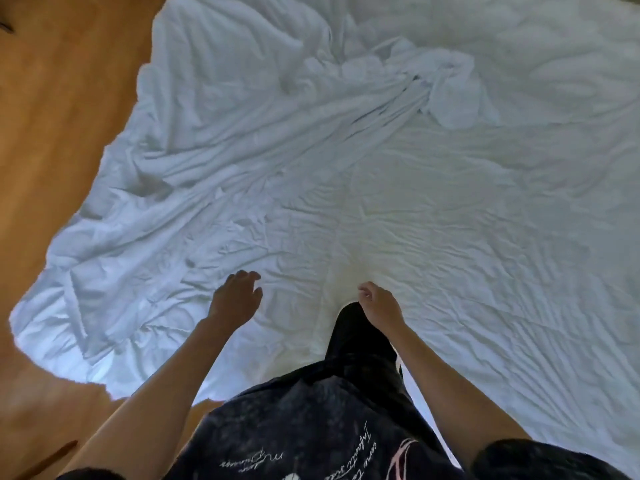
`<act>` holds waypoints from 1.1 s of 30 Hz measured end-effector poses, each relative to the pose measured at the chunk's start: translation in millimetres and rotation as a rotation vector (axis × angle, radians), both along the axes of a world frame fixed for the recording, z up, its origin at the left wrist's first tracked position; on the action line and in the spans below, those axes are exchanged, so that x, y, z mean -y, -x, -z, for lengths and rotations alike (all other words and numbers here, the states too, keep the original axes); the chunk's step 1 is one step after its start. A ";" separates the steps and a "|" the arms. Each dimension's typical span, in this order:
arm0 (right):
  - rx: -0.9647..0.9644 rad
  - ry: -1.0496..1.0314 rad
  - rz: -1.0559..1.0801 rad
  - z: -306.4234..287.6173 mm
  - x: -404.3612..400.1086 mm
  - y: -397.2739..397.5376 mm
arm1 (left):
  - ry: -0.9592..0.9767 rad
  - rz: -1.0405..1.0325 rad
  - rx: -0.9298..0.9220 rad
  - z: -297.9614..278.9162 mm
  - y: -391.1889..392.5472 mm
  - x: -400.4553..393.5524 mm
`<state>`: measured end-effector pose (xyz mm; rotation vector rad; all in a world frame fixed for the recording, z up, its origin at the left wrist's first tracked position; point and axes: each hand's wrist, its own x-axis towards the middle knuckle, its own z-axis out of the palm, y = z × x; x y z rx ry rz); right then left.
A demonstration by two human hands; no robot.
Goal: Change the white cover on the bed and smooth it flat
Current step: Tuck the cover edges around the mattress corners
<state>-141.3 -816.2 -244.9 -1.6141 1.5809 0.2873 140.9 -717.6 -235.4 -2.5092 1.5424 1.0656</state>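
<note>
A wrinkled white cover (398, 209) is lying across the bed, bunching at upper centre and spilling onto the wooden floor (52, 109) at left.

White cover (346, 188) spread over bed, v. wrinkled, bunched at far middle, left edge spilling off.

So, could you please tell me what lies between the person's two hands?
In the head view, only wrinkled white cover lies between the left hand and the right hand; nothing else sits there.
</note>
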 end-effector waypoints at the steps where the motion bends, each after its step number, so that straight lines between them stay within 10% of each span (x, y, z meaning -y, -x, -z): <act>1: 0.005 -0.019 -0.060 14.7 23.4 -1.4 | -0.003 -0.064 0.011 8.0 -1.6 13.0; 6: 0.005 0.113 -0.250 127.9 167.6 -8.5 | 0.053 -0.226 0.077 92.5 6.6 121.0; 15: 0.137 1.010 -0.601 304.1 417.4 -7.7 | 0.433 0.083 0.299 285.2 65.2 331.6; 23: -0.001 1.364 -0.551 308.1 516.9 -45.3 | 0.664 0.002 0.547 308.7 44.3 377.3; 33: 0.151 1.262 -0.663 272.7 407.3 43.7 | 0.724 0.201 0.180 270.1 86.9 266.4</act>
